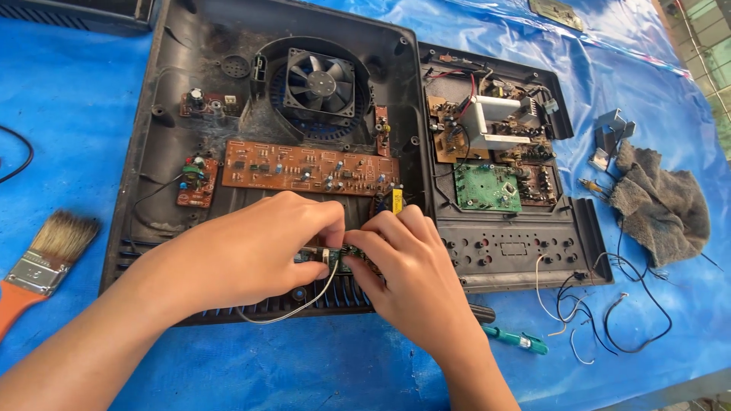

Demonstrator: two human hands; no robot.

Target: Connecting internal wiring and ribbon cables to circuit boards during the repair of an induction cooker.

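On the blue-covered table [91,114] the left hand [251,251] and right hand [411,274] both pinch a small circuit board [335,257] over the open black casing's [152,152] front edge — apparently mid-fitting, needing careful alignment next.

Two hands, the left hand [259,247] and the right hand [407,270], meet over a small circuit board [333,256] at the front edge of an opened black casing [175,99], pinching it between their fingers [327,221]. A fan [320,80] and a long brown board [308,169] sit inside. On the blue worktop [76,114] lie a paintbrush [42,262], a grey rag [659,202] and a green-handled screwdriver [518,339].
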